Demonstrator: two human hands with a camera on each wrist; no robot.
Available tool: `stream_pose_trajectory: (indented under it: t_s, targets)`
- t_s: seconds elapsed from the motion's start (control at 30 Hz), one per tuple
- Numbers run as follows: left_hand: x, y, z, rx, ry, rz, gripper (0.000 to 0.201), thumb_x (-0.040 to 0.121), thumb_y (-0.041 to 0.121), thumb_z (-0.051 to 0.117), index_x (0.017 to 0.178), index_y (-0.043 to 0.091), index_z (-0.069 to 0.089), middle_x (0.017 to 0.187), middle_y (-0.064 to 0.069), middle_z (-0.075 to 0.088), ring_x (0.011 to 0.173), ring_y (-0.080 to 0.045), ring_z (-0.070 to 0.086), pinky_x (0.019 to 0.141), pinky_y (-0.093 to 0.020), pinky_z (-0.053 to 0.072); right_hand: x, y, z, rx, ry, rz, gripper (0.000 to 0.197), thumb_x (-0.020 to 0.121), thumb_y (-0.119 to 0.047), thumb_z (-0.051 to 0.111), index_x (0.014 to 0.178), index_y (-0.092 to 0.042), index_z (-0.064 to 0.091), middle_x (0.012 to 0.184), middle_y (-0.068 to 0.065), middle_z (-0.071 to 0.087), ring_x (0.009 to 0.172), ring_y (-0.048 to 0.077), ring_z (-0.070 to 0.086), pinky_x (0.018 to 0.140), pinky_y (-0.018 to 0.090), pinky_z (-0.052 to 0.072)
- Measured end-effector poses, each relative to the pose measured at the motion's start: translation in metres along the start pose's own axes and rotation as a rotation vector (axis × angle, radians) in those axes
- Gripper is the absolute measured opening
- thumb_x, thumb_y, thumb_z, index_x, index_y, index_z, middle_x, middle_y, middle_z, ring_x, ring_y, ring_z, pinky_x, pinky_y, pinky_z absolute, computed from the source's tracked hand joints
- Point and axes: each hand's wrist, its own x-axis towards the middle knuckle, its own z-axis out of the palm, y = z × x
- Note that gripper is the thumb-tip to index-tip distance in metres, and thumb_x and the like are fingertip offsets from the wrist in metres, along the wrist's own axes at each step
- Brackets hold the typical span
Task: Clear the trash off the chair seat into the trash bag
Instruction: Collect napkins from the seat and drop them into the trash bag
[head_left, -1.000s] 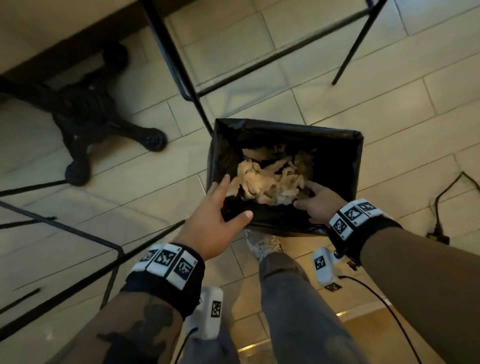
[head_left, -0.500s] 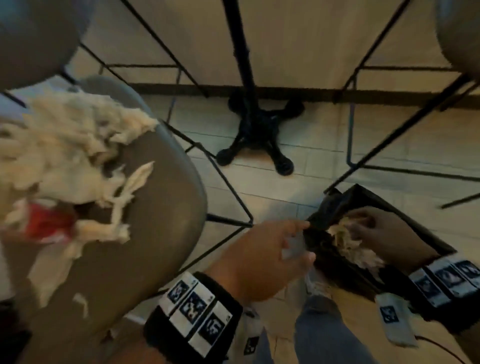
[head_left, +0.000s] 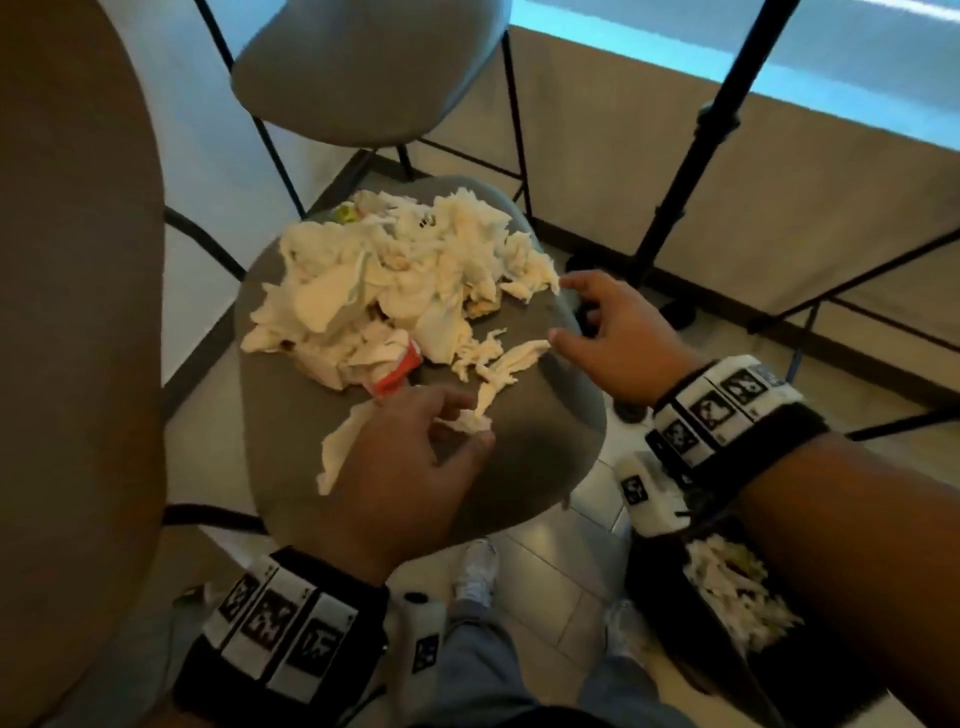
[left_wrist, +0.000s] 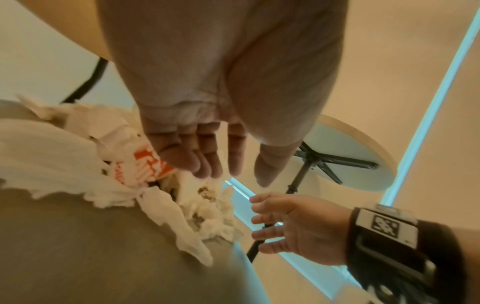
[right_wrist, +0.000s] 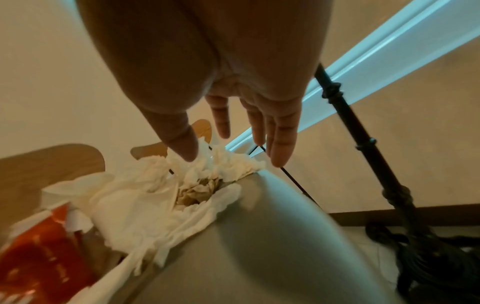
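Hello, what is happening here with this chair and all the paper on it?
A person is clearing trash from a grey chair seat into a black trash bag on the floor at their right. The bag already holds some crumpled paper. A big pile of tissues and wrappers is on the seat. Both hands are open and reaching for it: the left hand at the near scraps, the right hand at the pile's right edge. Nothing is gripped yet.

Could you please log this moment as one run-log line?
left hand open over chair seat | right hand open near tissue pile | trash bag partly filled
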Motion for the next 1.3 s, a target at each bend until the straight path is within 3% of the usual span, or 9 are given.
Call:
stream_pose_trajectory:
  t_s: [0.1,0.2,0.37,0.43,0.53,0.67,0.9,1.17,1.3]
  targets:
    - [0.003,-0.013,-0.014,0.009,0.239,-0.009,0.037,0.085,0.045,0.074,0.115,0.048,0.051,0.119,0.009,0.051,0.098,0.0,0.054,0.08,-0.026,0.052,0.037,-0.026,0.006,0.012,0.001,-0.096,0.089,0.078,-0.051,0.073,0.153,-0.039,0.027,0.151,0.003,0.041,0.137,0.024,0.044,0.11,0.044,0.043]
    - [0.012,-0.019,-0.023,0.093,0.403,-0.042,0.054,0.081,0.05,0.075,0.126,0.043,0.046,0.132,0.002,0.044,0.111,-0.01,0.051,0.086,-0.038,0.058,0.065,-0.05,0.005,-0.027,-0.017,-0.102,0.104,0.08,-0.043,0.078,0.159,-0.039,0.01,0.163,0.009,0.021,0.148,0.03,0.029,0.114,0.043,0.032]
    - [0.027,-0.02,-0.029,0.199,0.461,-0.105,0.079,0.073,0.06,0.076,0.138,0.044,0.035,0.152,-0.003,0.029,0.133,-0.022,0.038,0.098,-0.039,0.051,0.093,-0.069,0.005,-0.125,-0.13,-0.152,0.114,0.078,-0.045,0.08,0.155,-0.052,-0.003,0.169,0.009,-0.001,0.154,0.038,0.009,0.117,0.057,0.023]
    - [0.031,-0.023,-0.027,0.21,0.433,-0.108,0.085,0.072,0.058,0.079,0.142,0.044,0.033,0.157,-0.003,0.022,0.14,-0.026,0.033,0.102,-0.042,0.048,0.097,-0.071,0.007,-0.169,-0.157,-0.198,0.108,0.077,-0.048,0.079,0.154,-0.056,0.004,0.168,0.009,0.004,0.152,0.039,0.016,0.114,0.056,0.031]
    - [0.033,-0.027,-0.022,0.147,0.415,-0.089,0.086,0.073,0.053,0.082,0.144,0.042,0.036,0.159,-0.002,0.018,0.142,-0.028,0.032,0.103,-0.043,0.05,0.098,-0.069,0.015,-0.216,-0.15,-0.239,0.088,0.079,-0.042,0.078,0.149,-0.051,0.026,0.152,0.007,0.03,0.128,0.029,0.046,0.092,0.034,0.046]
    - [0.033,-0.029,-0.021,0.155,0.447,-0.052,0.084,0.072,0.054,0.082,0.142,0.043,0.037,0.158,-0.003,0.021,0.139,-0.028,0.034,0.099,-0.041,0.05,0.097,-0.059,0.025,-0.166,-0.032,-0.241,0.052,0.083,-0.027,0.077,0.128,-0.036,0.051,0.117,-0.004,0.044,0.101,0.015,0.052,0.07,0.014,0.037]
    - [0.041,-0.022,-0.03,0.217,0.509,-0.06,0.084,0.075,0.06,0.076,0.146,0.038,0.037,0.16,-0.009,0.02,0.143,-0.031,0.03,0.097,-0.034,0.042,0.093,-0.047,0.029,-0.103,0.025,-0.25,0.023,0.088,-0.03,0.073,0.101,-0.034,0.054,0.102,-0.007,0.051,0.082,0.004,0.051,0.069,0.019,0.041]
    - [0.061,-0.026,-0.042,0.1,0.547,-0.084,0.087,0.076,0.059,0.074,0.149,0.035,0.033,0.16,-0.012,0.021,0.146,-0.034,0.03,0.105,-0.049,0.046,0.093,-0.036,0.031,-0.089,0.038,-0.194,0.028,0.085,-0.012,0.068,0.096,-0.032,0.053,0.1,-0.004,0.054,0.085,0.014,0.056,0.064,0.021,0.04]
    - [0.073,-0.025,-0.048,0.067,0.546,-0.148,0.083,0.081,0.058,0.073,0.149,0.04,0.028,0.161,-0.011,0.021,0.144,-0.032,0.034,0.101,-0.042,0.046,0.092,-0.036,0.03,-0.095,0.048,-0.202,0.028,0.086,-0.009,0.066,0.098,-0.031,0.053,0.102,-0.002,0.053,0.085,0.013,0.054,0.065,0.021,0.04]
